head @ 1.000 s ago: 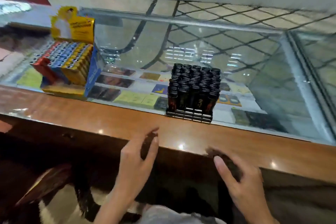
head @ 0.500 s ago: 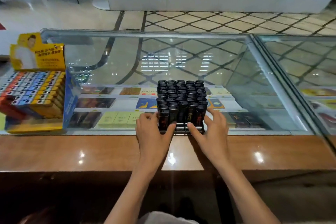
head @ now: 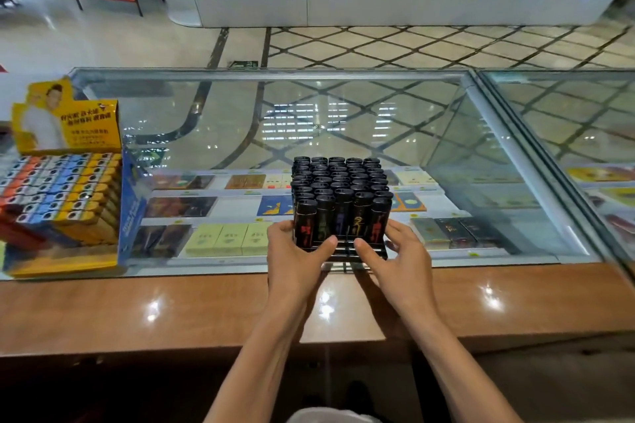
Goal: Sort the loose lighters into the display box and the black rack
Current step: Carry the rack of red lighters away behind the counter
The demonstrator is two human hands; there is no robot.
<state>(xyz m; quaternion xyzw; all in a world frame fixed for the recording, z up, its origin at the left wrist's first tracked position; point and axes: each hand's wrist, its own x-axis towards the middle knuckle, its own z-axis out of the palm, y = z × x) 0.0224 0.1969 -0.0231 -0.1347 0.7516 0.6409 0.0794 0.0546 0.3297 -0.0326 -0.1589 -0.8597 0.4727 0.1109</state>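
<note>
Clasping the black rack (head: 344, 250) by its near corners on the glass counter (head: 378, 120), the left hand (head: 293, 259) and right hand (head: 403, 259) seem to be squaring it up, thumbs on its front lip, the display box (head: 132, 206) well apart leftward

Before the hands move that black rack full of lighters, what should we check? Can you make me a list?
1. Left hand grips the left side of the black rack: ok.
2. Right hand grips its right side: ok.
3. Black lighters stand upright in their rows: ok.
4. Rack rests on the glass counter, near the wooden ledge: ok.
5. Display box stands apart on the left, out of the way: ok.
6. Any loose lighters left to sort: cannot tell, none show.
</note>
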